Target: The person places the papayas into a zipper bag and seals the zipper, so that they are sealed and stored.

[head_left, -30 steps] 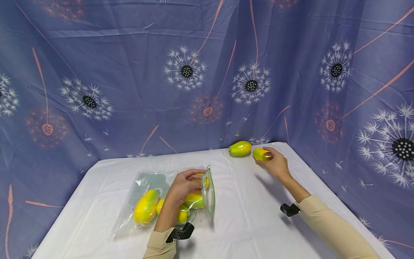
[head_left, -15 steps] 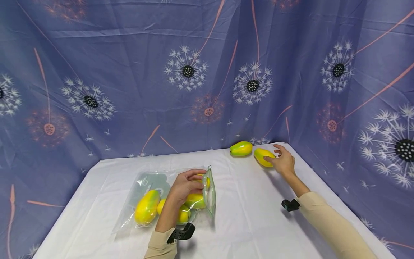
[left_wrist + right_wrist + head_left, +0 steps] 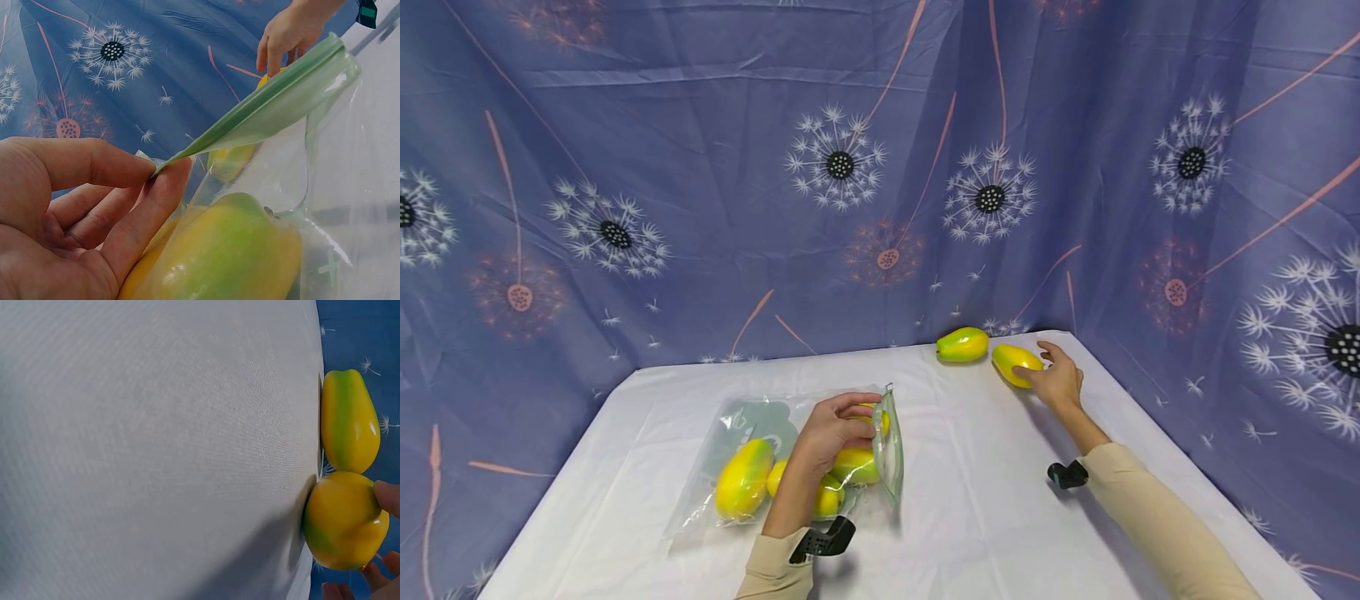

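Note:
My left hand point(image 3: 829, 435) pinches the green-edged mouth of a clear zip bag point(image 3: 891, 467) between thumb and finger, and the mouth stands parted. Several yellow-green papayas point(image 3: 743, 479) lie inside; the hand partly covers some. In the left wrist view, one bagged papaya point(image 3: 237, 250) sits just below the pinched green rim point(image 3: 262, 109). At the far right of the table, my right hand point(image 3: 1058, 379) has its thumb on a loose papaya point(image 3: 1017, 365). Its index finger stands off the fruit. In the right wrist view, the other fingertips point(image 3: 375, 575) are near that papaya's end point(image 3: 344, 522).
Another loose papaya point(image 3: 962, 344) lies just left of the one at the right hand, by the table's back edge. White cloth covers the table point(image 3: 970, 500). A blue dandelion-print curtain point(image 3: 722, 208) hangs close behind and along the right side.
My right hand has shifted right and its fingers have spread, baring more of the loose papaya, which has turned slightly. The left hand keeps its pinch on the zip bag.

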`<move>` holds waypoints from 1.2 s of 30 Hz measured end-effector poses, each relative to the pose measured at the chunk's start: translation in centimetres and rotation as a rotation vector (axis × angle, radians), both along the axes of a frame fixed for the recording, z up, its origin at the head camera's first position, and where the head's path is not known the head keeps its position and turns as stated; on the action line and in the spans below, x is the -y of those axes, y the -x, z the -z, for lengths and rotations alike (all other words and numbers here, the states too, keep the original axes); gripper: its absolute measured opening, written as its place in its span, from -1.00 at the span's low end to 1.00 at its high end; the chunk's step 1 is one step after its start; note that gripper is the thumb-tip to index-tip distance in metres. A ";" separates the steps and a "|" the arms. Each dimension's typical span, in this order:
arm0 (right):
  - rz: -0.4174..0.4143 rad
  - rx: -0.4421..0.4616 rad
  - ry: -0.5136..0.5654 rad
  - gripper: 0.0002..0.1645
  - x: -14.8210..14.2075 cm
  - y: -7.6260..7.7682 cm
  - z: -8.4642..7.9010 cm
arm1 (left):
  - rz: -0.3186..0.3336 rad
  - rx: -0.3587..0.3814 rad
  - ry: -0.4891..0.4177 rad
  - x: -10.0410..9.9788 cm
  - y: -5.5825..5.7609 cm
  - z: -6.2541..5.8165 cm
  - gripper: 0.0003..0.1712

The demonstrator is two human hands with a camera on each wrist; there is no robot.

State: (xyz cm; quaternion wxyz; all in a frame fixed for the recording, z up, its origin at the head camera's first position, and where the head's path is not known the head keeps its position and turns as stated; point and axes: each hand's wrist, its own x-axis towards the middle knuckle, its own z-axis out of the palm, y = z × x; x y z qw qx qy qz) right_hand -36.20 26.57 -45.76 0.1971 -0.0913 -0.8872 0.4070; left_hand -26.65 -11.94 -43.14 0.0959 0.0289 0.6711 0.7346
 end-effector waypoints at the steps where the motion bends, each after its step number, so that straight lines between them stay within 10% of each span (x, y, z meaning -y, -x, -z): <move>1: -0.002 0.005 0.001 -0.13 0.0 0.0 0.0 | 0.001 -0.001 0.000 0.0 0.0 0.0 -0.38; 36: 0.000 0.021 0.033 -0.23 0.2 -0.8 0.0 | 0.004 0.006 -0.001 0.0 0.1 0.1 -0.38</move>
